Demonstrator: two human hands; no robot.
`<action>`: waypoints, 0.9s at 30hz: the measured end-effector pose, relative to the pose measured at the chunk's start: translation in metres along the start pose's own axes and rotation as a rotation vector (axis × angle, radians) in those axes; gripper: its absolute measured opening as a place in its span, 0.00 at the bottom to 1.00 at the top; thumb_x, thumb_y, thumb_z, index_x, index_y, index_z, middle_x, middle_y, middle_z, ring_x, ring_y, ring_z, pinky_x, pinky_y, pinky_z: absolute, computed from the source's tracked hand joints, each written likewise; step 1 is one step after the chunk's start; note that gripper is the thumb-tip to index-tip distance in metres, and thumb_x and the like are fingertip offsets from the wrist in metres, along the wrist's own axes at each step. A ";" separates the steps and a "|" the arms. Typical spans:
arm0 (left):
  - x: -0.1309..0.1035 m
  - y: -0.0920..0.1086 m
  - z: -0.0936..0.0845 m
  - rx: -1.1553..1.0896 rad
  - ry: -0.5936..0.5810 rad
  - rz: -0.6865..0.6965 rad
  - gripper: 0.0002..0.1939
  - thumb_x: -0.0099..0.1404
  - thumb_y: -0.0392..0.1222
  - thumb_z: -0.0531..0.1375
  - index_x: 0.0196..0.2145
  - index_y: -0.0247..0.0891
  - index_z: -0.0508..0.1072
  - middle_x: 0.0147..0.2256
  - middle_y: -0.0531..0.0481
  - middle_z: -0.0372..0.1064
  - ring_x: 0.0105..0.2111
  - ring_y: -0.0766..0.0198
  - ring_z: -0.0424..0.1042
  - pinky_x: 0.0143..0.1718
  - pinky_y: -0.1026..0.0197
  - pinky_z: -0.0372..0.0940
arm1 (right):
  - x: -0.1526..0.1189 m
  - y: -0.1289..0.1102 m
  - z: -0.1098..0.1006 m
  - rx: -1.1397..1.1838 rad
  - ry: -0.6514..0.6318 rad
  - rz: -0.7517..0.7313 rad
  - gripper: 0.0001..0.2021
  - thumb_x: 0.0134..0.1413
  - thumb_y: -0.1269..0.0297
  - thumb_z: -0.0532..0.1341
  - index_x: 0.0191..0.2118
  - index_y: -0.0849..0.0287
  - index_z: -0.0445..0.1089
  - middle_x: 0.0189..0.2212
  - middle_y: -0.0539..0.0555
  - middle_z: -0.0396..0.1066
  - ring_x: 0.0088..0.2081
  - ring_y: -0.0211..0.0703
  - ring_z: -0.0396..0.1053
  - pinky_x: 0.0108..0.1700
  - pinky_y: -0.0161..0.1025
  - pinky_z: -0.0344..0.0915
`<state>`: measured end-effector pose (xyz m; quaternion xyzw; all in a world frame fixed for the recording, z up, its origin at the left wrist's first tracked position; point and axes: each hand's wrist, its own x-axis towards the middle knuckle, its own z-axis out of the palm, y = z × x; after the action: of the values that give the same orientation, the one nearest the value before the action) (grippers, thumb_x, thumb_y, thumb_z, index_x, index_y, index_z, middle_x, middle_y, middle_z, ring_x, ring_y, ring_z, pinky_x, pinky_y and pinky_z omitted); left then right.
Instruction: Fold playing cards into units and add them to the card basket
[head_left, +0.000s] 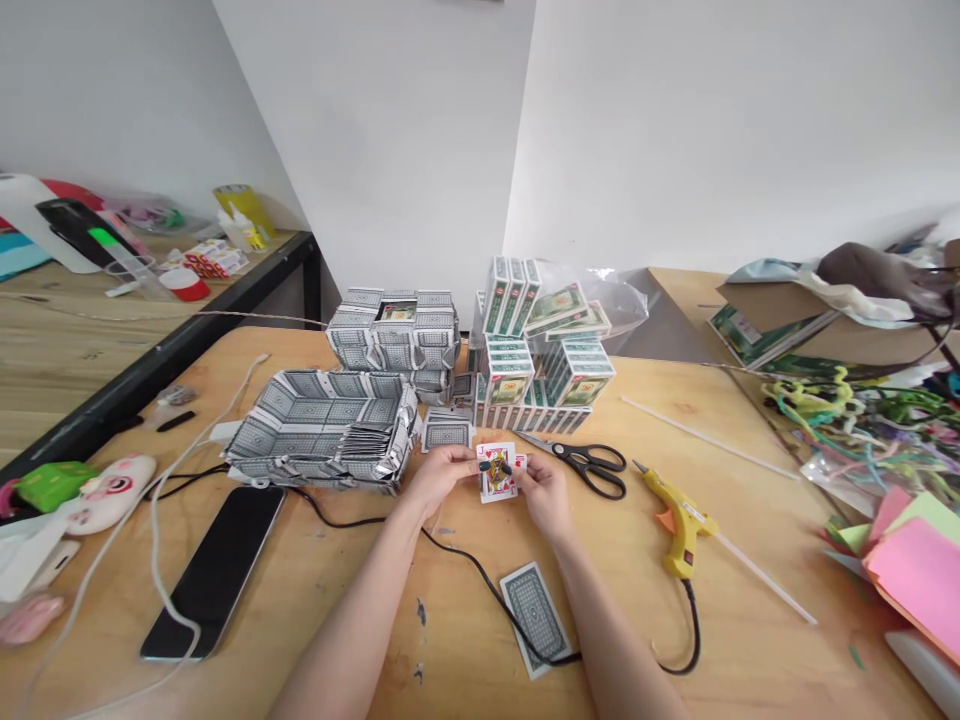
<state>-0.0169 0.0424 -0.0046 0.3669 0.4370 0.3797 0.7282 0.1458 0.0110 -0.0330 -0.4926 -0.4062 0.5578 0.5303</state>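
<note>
Between my two hands, just above the table, is a jack playing card [496, 474] with its face toward me; part of another red-marked card [520, 462] shows behind its right edge. My left hand [441, 476] pinches the left side of the jack, and my right hand [545, 494] grips the cards from the right. Behind my left hand lies a small pile of face-down cards [447, 434]. An open tray built of folded cards [259, 438] stands to the left, holding a stack of cards [366, 443]. One face-down card [534, 612] lies near my right forearm, crossed by a black cable.
Black scissors [592, 465] and a yellow glue gun [682, 525] lie to the right. Boxed card decks [510, 375] are piled at the back, beside a folded-card structure [394, 335]. A phone [217, 570] and white cable [155, 540] lie left; coloured paper [915, 570] sits far right.
</note>
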 end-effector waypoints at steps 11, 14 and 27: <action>0.004 -0.006 0.008 0.232 0.144 0.112 0.09 0.45 0.42 0.62 0.19 0.33 0.68 0.18 0.55 0.65 0.22 0.68 0.65 0.28 0.64 0.61 | -0.002 -0.002 0.001 -0.090 0.019 -0.015 0.15 0.40 0.52 0.62 0.25 0.60 0.65 0.19 0.50 0.68 0.20 0.39 0.64 0.22 0.34 0.59; 0.006 -0.010 0.011 0.300 0.201 0.171 0.09 0.46 0.40 0.60 0.17 0.34 0.64 0.17 0.56 0.60 0.20 0.69 0.61 0.24 0.66 0.58 | -0.003 0.000 0.004 -0.124 0.079 -0.029 0.15 0.40 0.52 0.62 0.23 0.59 0.62 0.18 0.49 0.67 0.19 0.38 0.63 0.21 0.33 0.58; -0.006 -0.016 0.019 0.397 0.109 0.288 0.14 0.56 0.49 0.54 0.28 0.35 0.69 0.23 0.52 0.64 0.22 0.68 0.62 0.22 0.67 0.59 | -0.005 -0.006 0.010 0.067 0.273 -0.058 0.15 0.41 0.55 0.62 0.32 0.61 0.67 0.29 0.54 0.73 0.30 0.44 0.70 0.34 0.40 0.66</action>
<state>0.0028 0.0264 -0.0100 0.5400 0.4848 0.4055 0.5558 0.1368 0.0077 -0.0246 -0.5339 -0.3256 0.4831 0.6128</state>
